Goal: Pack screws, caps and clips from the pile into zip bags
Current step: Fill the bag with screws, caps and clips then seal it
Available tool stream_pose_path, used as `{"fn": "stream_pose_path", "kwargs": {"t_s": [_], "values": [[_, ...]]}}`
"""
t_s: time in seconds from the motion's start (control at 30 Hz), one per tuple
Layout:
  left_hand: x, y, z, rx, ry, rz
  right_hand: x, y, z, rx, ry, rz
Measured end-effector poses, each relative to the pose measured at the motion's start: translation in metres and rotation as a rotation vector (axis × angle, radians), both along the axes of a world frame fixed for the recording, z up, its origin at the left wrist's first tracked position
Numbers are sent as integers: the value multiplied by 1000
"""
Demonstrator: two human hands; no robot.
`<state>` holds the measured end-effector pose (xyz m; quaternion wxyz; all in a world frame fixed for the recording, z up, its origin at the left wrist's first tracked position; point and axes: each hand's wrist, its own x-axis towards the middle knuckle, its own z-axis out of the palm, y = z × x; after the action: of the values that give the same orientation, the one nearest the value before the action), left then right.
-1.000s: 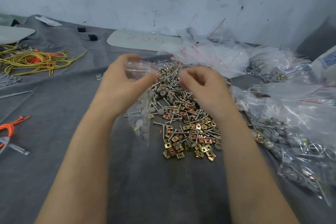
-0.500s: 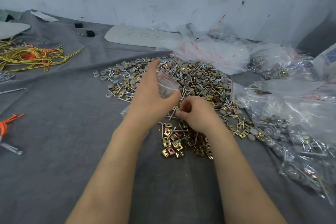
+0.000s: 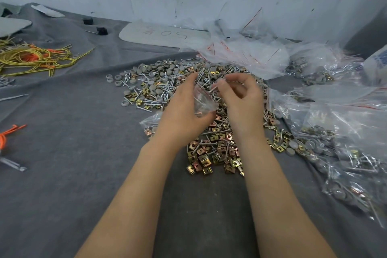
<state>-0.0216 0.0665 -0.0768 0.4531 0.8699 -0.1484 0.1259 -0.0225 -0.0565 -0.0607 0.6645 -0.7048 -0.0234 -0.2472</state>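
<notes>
Evidently flimsy, the zip bag [image 3: 204, 101] wants holding at its mouth, where left hand [image 3: 184, 111] grips it; right hand [image 3: 243, 100] pinches a screw [image 3: 212, 90]

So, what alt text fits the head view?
The left hand holds a clear zip bag while the right hand pinches a screw at its mouth, above a pile of screws, caps and clips on grey cloth. Filled bags lie at the right.
</notes>
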Motion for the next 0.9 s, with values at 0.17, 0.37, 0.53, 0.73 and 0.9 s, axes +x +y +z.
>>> {"fn": "stream_pose_path", "kwargs": {"t_s": [0.17, 0.37, 0.53, 0.73, 0.9], "values": [[-1, -1, 1, 5, -19, 2, -2, 0, 0, -91, 22, 139], [-4, 5, 6, -141, -11, 81, -2, -13, -4, -569, 249, 49], [-4, 9, 10, -193, -35, 136, -4, 7, -12, -1100, 521, 212], [-6, 9, 12, -225, -15, 145, -2, 5, -17, -1064, 468, 152], [-7, 7, 10, -165, -14, 135, 2, -9, -11, -533, 277, 31]]}}
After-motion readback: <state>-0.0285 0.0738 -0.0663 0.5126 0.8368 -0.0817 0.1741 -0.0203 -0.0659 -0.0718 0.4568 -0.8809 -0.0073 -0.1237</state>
